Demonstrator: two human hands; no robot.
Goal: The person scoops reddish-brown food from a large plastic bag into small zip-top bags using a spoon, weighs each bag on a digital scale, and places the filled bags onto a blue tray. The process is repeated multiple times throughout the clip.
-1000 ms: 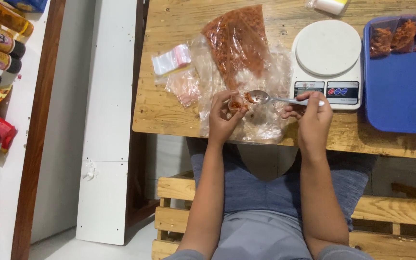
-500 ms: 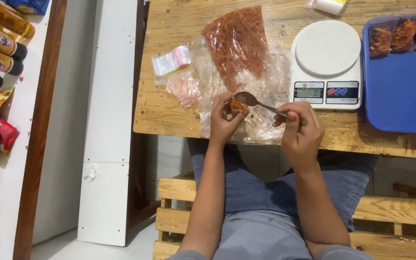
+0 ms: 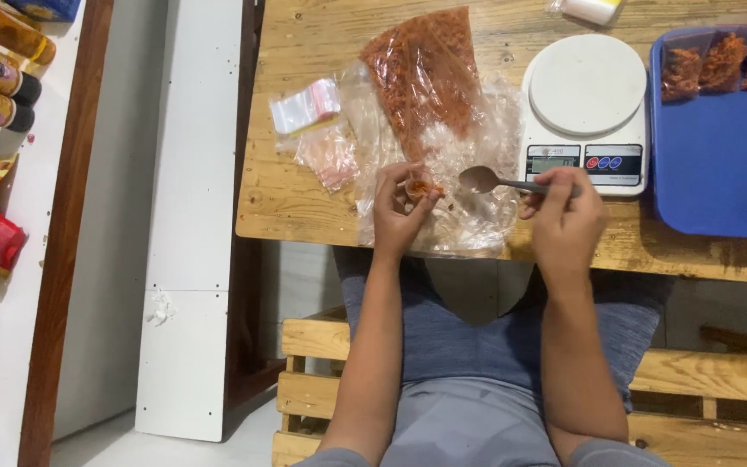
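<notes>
- Two hands at work over the near edge of the wooden table [image 3: 304, 207], seen from my head camera looking straight down.
- Left hand [image 3: 401, 207]: fingers curled shut around a small clear pouch [image 3: 421, 186] with orange-red crumbs showing at its mouth; pouch sits just above the fingertips, mouth turned toward the right hand.
- Right hand [image 3: 564, 212]: closed in a pinch on the handle of a metal spoon [image 3: 499, 180]. Bowl looks close to empty, though I cannot tell for sure.
- Key relation: spoon's long axis runs nearly level, left to right across the table, bowl end pointing at the pouch. Bowl is just beside the pouch mouth, apart from it, a small gap between. Left hand is the nearer one to the pouch; right hand reaches it only through the spoon.
- Both hands hover above a crumpled clear plastic sheet [image 3: 477, 130] spread on the table.
- Large clear bag of orange-red shredded food [image 3: 425, 69] lies on that sheet, beyond the hands, long axis running away from me, slightly tilted.
- Stack of empty small zip bags [image 3: 309, 108] to the left of the big bag.
- White digital kitchen scale [image 3: 585, 108] just right of the sheet, platform bare.
- Blue tray [image 3: 719, 173] at far right, three filled pouches [image 3: 719, 60] along its far edge.
</notes>
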